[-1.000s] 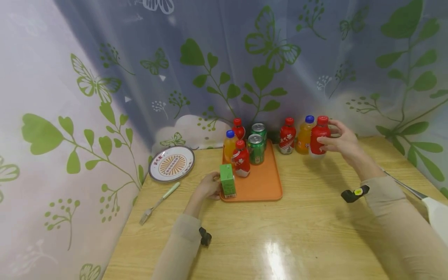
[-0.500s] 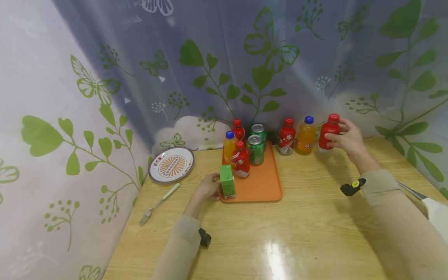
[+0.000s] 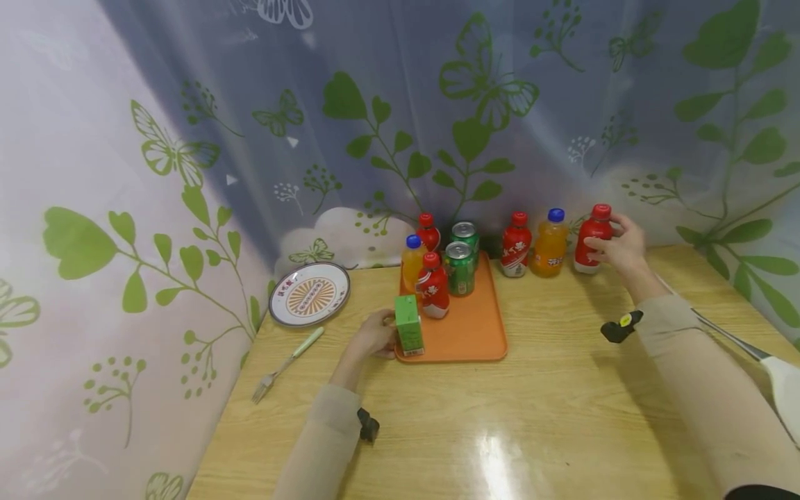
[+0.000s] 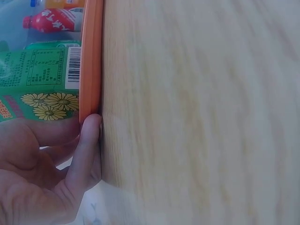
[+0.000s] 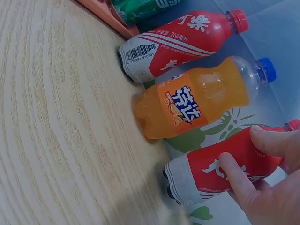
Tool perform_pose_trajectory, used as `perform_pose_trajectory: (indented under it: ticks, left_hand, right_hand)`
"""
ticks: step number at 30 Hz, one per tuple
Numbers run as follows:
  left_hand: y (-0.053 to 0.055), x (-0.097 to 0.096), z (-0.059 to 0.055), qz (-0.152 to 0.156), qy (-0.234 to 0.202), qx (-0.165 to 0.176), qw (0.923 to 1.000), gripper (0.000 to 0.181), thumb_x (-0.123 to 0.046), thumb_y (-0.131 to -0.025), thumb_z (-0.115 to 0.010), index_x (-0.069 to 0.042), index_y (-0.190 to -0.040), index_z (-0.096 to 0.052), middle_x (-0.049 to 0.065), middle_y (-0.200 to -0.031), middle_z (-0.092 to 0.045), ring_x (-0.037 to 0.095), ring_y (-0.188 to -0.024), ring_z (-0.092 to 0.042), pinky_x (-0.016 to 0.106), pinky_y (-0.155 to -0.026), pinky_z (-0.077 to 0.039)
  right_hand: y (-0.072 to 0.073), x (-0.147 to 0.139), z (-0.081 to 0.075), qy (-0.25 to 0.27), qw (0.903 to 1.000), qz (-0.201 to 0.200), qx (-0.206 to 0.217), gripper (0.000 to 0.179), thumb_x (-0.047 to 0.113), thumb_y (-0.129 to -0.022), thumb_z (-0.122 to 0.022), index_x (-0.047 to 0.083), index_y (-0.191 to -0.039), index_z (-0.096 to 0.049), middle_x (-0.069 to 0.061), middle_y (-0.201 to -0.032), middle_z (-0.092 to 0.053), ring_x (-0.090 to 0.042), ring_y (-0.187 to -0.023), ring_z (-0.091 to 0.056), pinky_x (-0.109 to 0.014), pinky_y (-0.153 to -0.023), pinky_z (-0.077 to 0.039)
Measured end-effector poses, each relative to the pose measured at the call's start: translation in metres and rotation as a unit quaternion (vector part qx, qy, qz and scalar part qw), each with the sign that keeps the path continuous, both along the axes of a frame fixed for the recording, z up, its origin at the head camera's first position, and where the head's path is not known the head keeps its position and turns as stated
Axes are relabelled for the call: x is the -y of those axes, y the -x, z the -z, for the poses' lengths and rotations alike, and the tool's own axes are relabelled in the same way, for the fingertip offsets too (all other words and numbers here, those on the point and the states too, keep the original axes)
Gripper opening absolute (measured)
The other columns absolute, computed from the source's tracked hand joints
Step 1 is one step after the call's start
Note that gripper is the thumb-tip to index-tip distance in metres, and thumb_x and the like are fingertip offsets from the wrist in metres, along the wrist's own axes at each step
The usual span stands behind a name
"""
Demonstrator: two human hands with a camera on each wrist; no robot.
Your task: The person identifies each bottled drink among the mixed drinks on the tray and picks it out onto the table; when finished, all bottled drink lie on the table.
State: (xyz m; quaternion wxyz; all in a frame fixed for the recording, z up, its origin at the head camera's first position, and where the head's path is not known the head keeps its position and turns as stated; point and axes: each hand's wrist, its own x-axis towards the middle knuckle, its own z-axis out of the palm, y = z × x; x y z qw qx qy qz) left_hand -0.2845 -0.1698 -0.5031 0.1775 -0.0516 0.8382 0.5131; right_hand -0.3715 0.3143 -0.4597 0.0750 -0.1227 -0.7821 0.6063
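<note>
At the back right, my right hand (image 3: 627, 244) grips a red-labelled drink bottle (image 5: 234, 159) round its upper part, thumb and fingers on its sides. The bottle stands upright beside an orange soda bottle (image 5: 197, 101) with a blue cap, a small gap between them. Left of that stands another red bottle (image 3: 515, 244). My left hand (image 3: 377, 333) is at the near left corner of the orange tray (image 3: 465, 337), pinching its rim (image 4: 92, 61) between thumb and fingers. A green drink carton (image 3: 409, 325) stands on the tray right beside these fingers.
Two green cans (image 3: 460, 267), two red bottles (image 3: 434, 288) and an orange soda bottle (image 3: 412, 260) stand on the tray. To the left are a plate (image 3: 278, 305) and a fork (image 3: 289, 364). A white-handled utensil (image 3: 784, 389) lies at the right; a patterned curtain (image 3: 400, 104) hangs behind.
My right hand has moved the red bottle rightward, away from the orange soda bottle it overlapped, and lowered it to the table. The left hand stays at the tray corner.
</note>
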Motion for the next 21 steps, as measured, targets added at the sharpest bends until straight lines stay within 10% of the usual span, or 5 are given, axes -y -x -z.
perform_pose_trajectory:
  ticks: [13, 21]
  left_hand:
    - [-0.002, -0.001, 0.002, -0.003, -0.004, -0.001, 1.0000, 0.056, 0.004, -0.097, -0.050, -0.004, -0.152, -0.050, 0.008, -0.084, -0.057, 0.017, -0.068, -0.059, 0.024, -0.055, -0.063]
    - [0.000, 0.001, 0.002, -0.006, -0.004, 0.005, 1.0000, 0.056, 0.003, -0.098, -0.050, -0.007, -0.152, -0.050, 0.010, -0.092, -0.059, 0.017, -0.070, -0.059, 0.024, -0.056, -0.063]
  right_hand:
    - [0.003, 0.001, 0.009, 0.036, 0.9992, -0.009, 0.017, 0.081, 0.004, -0.104, -0.059, 0.022, -0.170, -0.016, -0.023, -0.175, -0.015, -0.047, -0.155, -0.035, -0.037, -0.107, -0.057]
    - [0.003, -0.006, 0.020, -0.231, 0.9724, -0.032, -0.012, 0.072, 0.030, -0.111, -0.050, 0.007, -0.169, -0.012, -0.035, -0.160, -0.037, -0.056, -0.139, -0.045, -0.072, -0.114, -0.047]
